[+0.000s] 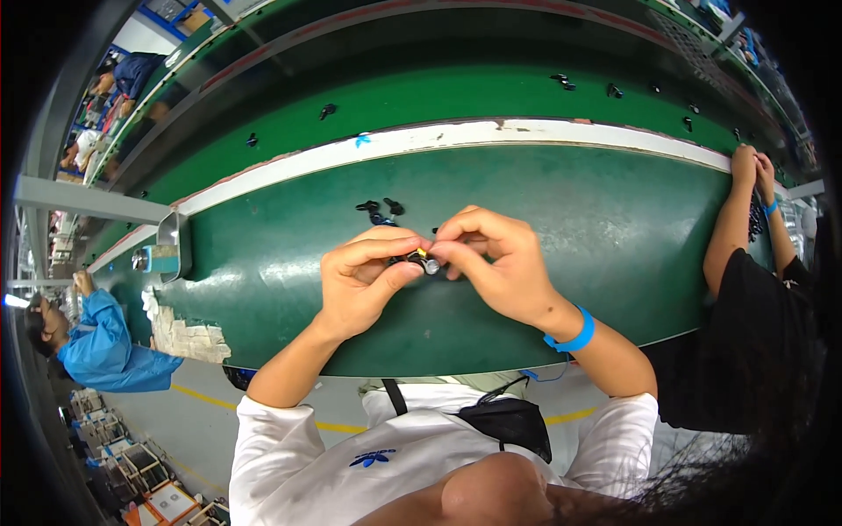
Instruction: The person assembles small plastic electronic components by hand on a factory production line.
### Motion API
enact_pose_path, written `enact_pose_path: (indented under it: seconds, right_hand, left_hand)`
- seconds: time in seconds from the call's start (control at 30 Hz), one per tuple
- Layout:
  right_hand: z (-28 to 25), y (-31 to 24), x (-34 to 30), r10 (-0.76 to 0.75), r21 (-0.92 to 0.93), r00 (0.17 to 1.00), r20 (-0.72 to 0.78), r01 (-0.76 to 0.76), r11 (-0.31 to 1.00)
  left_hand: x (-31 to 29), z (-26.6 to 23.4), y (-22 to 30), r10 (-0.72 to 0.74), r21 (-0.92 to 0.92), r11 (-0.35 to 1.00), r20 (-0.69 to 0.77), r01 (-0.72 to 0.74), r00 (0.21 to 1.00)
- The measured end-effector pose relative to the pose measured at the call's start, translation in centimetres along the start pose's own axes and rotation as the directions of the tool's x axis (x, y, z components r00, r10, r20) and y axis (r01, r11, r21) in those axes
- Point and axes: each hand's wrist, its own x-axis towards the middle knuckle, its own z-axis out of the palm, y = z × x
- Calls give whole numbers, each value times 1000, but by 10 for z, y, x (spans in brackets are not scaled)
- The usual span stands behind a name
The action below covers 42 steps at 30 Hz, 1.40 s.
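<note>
Above the green worktable, my two hands meet near the middle. My left hand is closed, pinching a small black part with a round silvery end and a bit of yellow on it. My right hand is closed too, thumb and forefinger pressed together right beside the yellow bit. What lies between those right fingertips is too small to make out. Just beyond my left hand, several small black parts lie on the table. A blue band with a thin cord circles my right wrist.
Behind a white ledge runs a green conveyor belt with scattered small black parts. A metal bracket stands at the left, near worn tape. One person in blue is at far left; another in black works at the right.
</note>
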Motion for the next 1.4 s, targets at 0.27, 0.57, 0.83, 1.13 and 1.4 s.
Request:
enact_pose_path:
  seconds: [0.27,0.57,0.83,1.13,1.4]
  right_hand:
    - [0,-6,0,153,294,979,135,-187,937]
    - [2,3,-3,6,228,995,98,-29,973]
    - [6,-2,-2,-218,-104,974,58,223,969]
    - [11,-3,-5,-359,-215,933,-10,348,912]
    - [12,-3,-4,-398,-171,917,12,394,903]
  left_hand:
    - [1,-6,4,81,-4,997,-41,-81,996]
    - [1,-3,3,102,-57,993,-9,-103,995]
    - [-1,-1,5,107,49,993,35,-109,994]
    - [2,3,5,249,131,961,-13,-245,969]
    - [3,2,6,374,227,899,40,-373,926]
